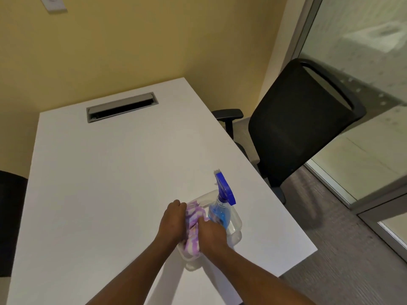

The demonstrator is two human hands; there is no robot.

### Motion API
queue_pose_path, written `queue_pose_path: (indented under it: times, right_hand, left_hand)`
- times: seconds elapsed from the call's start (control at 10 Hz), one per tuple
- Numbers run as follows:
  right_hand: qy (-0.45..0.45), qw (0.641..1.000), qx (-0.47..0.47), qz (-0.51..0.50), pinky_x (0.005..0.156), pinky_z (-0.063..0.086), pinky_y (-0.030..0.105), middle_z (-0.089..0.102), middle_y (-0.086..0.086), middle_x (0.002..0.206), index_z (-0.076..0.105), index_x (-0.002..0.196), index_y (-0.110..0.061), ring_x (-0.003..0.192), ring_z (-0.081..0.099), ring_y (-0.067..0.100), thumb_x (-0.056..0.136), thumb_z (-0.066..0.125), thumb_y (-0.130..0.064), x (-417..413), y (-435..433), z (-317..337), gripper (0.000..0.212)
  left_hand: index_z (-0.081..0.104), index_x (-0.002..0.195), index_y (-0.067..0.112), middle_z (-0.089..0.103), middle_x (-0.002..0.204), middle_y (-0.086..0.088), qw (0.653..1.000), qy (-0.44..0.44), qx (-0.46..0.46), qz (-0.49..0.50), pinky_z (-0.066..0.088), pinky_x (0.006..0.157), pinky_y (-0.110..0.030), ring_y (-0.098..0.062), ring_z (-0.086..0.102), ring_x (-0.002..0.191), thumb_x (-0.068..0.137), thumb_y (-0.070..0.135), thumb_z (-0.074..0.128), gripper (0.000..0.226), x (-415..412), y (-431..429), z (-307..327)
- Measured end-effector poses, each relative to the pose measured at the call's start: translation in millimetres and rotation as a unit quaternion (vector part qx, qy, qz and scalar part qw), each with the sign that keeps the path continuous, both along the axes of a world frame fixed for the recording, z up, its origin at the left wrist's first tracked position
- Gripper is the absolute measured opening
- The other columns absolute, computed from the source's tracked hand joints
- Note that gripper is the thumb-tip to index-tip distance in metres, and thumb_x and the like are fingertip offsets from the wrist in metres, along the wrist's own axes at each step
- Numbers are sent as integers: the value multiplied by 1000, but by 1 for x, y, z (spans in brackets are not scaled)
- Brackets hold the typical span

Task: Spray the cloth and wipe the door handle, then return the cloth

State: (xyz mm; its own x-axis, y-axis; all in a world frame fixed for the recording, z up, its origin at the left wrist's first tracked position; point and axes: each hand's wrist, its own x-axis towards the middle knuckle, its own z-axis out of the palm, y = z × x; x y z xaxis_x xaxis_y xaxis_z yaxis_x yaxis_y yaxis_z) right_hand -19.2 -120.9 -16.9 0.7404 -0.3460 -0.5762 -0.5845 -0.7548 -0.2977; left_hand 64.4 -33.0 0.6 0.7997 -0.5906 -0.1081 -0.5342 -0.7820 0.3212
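Observation:
A purple-and-white cloth (193,230) lies bunched in a clear plastic tray (236,223) near the right front of the white table. My left hand (172,221) grips the cloth from the left. Pressing against its right side is my right hand (211,234). A spray bottle (221,208) with blue liquid and a blue trigger head stands upright in the tray, just right of my hands. No door handle is in view.
The white table (110,183) has a grey cable slot (122,106) at its far end. A black office chair (301,124) stands to the right, beside a frosted glass wall (363,51). Another dark chair (11,221) shows at the left edge.

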Motion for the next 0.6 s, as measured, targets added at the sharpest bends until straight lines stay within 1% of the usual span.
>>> queue_pose_path:
  times: [0.1,0.2,0.3,0.4,0.5,0.6]
  right_hand:
    - [41,998,-31,38,109,38,40,57,8,127,45,136,-16,123,52,28,96,58,-30,7,0,-17,44]
    - [44,998,-45,14,111,36,42,57,11,126,45,135,-13,123,51,30,94,61,-25,10,0,-18,46]
    - [40,998,-43,-13,108,39,43,59,14,125,49,132,-9,122,53,33,94,61,-19,10,1,-21,42]
    - [30,999,-28,-21,104,42,43,60,14,125,52,130,-8,120,55,33,96,56,-16,8,5,-17,35]
    - [-19,999,7,-32,100,44,26,59,14,123,50,133,-9,111,56,29,98,53,-21,-2,3,-13,37]
    - [-47,989,73,-116,63,35,-4,58,21,114,54,124,7,88,44,22,100,35,-7,-18,-6,1,34]
  left_hand:
    - [45,87,17,55,105,-7,1000,10,-9,-6,25,66,-21,-8,35,83,90,31,54,17,-3,1,4]
    - [40,85,19,56,106,-6,1000,11,5,-5,23,58,-20,-7,36,83,91,31,50,16,-2,2,4]
    - [56,96,11,57,103,-5,999,-5,34,-16,25,62,-21,-14,48,88,91,30,52,20,-4,-1,4]
    - [61,72,7,61,74,-9,999,-21,12,-36,18,49,-18,-23,57,69,69,20,78,22,-6,0,7]
    - [59,55,11,57,52,-6,997,-36,8,-62,21,44,-13,-20,53,45,40,15,92,37,-9,4,-2]
    - [66,68,11,66,62,-7,993,-79,-28,-78,47,45,-25,-23,59,50,63,28,82,24,-19,2,-2]
